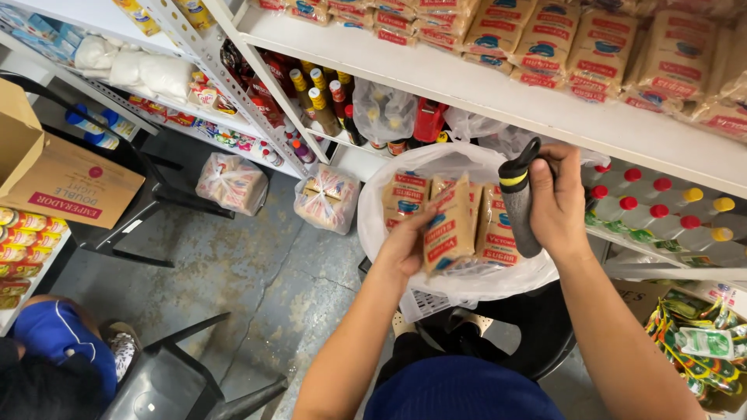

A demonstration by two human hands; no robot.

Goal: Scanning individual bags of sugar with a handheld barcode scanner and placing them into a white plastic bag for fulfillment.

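Note:
My left hand (407, 245) grips a brown sugar packet (450, 228) with red and blue print, lifted a little out of a large clear plastic bag (373, 204) that holds several more of the same packets. My right hand (557, 201) is closed round a dark grey handle (519, 204) with a yellow band, held upright above the bag's right side. What the handle belongs to is hidden. The bag rests on a white basket (426, 302) over a dark chair in front of me.
A white shelf (498, 89) above carries rows of the same packets. Sauce bottles (320, 99) and red- and yellow-capped bottles (661, 214) fill lower shelves. Two bagged bundles (232, 183) sit on the concrete floor. A cardboard box (66, 183) and a seated person (54, 358) are at left.

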